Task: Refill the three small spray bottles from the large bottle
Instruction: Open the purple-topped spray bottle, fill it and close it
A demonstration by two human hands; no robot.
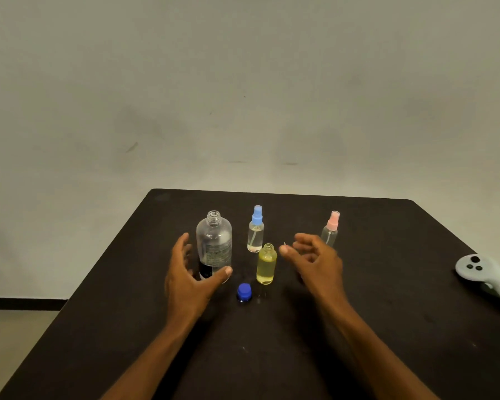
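A person's two bare hands hover over a dark table [387,327] set before a plain pale wall [243,96]. The uncapped yellow spray bottle [266,264], nearly full, stands at centre. At its 10 o'clock is the large clear bottle [214,243], also uncapped; at 12 o'clock, a blue-topped spray bottle [256,230]; at 2 o'clock, a pink-topped spray bottle [331,229], its lower body partly hidden by the right hand [315,258]. A blue cap [244,292] lies at 7 o'clock. The left hand [188,272] is spread beside the large bottle, thumb crossing its base. The right hand's fingers curl loosely; whether they pinch anything cannot be told. A white controller [485,274] lies at 3 o'clock, by the table's edge.
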